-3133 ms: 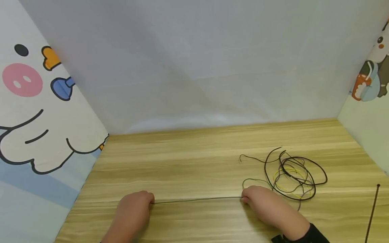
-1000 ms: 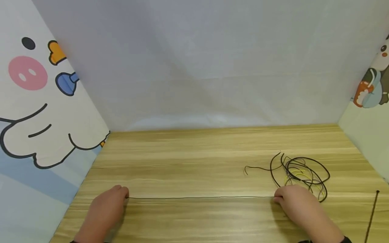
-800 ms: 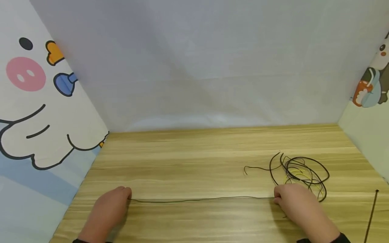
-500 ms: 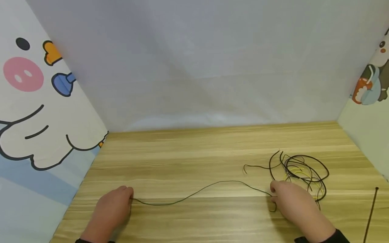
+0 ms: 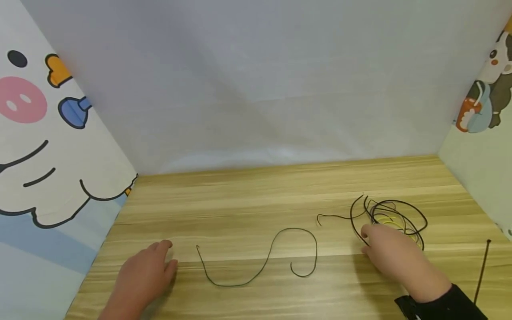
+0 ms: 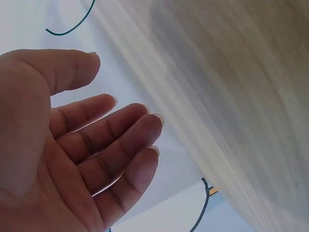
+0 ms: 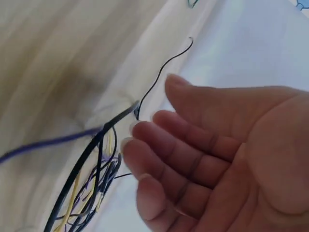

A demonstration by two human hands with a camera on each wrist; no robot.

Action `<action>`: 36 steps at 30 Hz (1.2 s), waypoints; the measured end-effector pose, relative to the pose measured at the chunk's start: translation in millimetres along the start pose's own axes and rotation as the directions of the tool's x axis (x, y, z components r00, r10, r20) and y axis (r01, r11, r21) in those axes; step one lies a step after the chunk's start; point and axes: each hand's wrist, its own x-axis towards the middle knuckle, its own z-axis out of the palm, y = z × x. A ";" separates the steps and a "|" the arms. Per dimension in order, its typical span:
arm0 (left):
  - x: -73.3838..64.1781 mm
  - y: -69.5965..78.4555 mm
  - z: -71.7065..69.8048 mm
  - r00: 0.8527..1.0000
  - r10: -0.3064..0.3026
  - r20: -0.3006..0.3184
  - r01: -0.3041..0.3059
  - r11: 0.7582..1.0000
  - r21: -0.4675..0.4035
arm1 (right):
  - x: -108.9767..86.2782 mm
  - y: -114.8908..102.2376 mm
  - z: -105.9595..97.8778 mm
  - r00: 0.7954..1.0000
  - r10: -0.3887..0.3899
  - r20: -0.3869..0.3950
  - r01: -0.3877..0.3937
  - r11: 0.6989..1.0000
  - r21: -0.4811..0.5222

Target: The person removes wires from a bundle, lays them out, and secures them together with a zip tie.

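Note:
A thin dark green wire [image 5: 228,286] lies loose in an S-like curve on the wooden table, between my two hands. My left hand [image 5: 142,275] is left of the wire's hooked end, thumb and fingers apart. The left wrist view shows its fingers [image 6: 130,140] relaxed with nothing between them. My right hand [image 5: 396,251] is at the near side of a tangle of wires [image 5: 426,218], covering part of it. In the right wrist view, the black, yellow and purple strands [image 7: 77,164] run beside the loosely bent fingers [image 7: 159,154], and the hand holds nothing.
A thin dark rod-like piece [image 5: 483,266] with a small knob at its top lies at the right of the table [image 5: 240,195]. A white sheet [image 5: 260,89] stands behind the table, and cartoon-printed panels [image 5: 40,178] flank both sides.
Earlier both hands pinched the green wire and stretched it wider between them. It then went slack, and both hands let go. My right hand has moved slightly up toward the tangle.

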 end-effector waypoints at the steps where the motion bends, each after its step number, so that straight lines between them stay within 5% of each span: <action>1: -0.4 0.2 -0.9 1.000 0.001 0.001 -0.001 1.000 -0.001 | 1.9 1.1 -0.7 1.000 0.001 0.009 -0.001 1.000 0.000; 12: -3.2 10.0 -2.1 0.999 0.047 -0.019 -0.047 0.999 0.016 | 11.2 8.3 7.8 0.999 0.039 0.019 -0.039 0.999 -0.006; 17: -1.9 14.8 -2.3 0.998 0.052 -0.022 -0.051 0.999 0.015 | 6.9 9.1 8.4 0.993 0.057 -0.105 -0.062 0.997 -0.046; 22: -4.0 15.6 -1.0 0.997 0.070 -0.017 -0.069 0.997 0.045 | -0.2 9.9 4.1 0.962 0.046 -0.269 -0.062 0.997 -0.051; 29: -8.3 18.6 3.0 0.988 0.129 -0.081 -0.121 0.987 0.106 | -13.0 1.2 -11.8 0.942 0.093 -0.324 -0.086 0.996 0.036; 36: -5.3 25.7 -3.3 0.989 0.136 -0.065 -0.128 0.985 0.115 | -26.5 2.7 -30.1 0.881 0.117 -0.459 -0.090 0.993 0.082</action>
